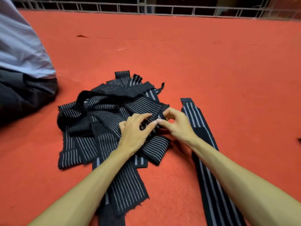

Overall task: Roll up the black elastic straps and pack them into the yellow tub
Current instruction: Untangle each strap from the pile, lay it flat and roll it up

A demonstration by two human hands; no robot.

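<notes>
1. Pile of black elastic straps (104,115) w/ thin white stripes sits mid-frame on red carpet (203,62), tangled and overlapping; none of them rolled as far as the view shows.
2. Several strap ends fan out of the pile toward the camera; one wide end (128,191) runs between the two forearms, lying flat on the carpet.
3. Separate long strap (193,115) w/ broader grey stripes lies flat just right of the pile, running from far end toward the bottom edge; it passes under the right forearm.
4. Left hand (135,131) rests on the near right side of the pile, fingers curled, thumb and forefinger pinching a strap edge at the fingertips.
5. Right hand (175,123) is just beside it, also over the pile's right edge; thumb and forefinger form a loop and pinch the same strap edge. Fingertips of both hands touch or nearly touch, can't tell which.
6. Both forearms are bare, reaching in from the bottom of the frame.
7. Another person (21,62) sits at the left edge: light shirt, dark trousers, only partly in view, well apart from the pile.
8. Metal railing (146,8) runs across the top, beyond the carpet's far edge.
9. Yellow tub isn't visible in this view.
</notes>
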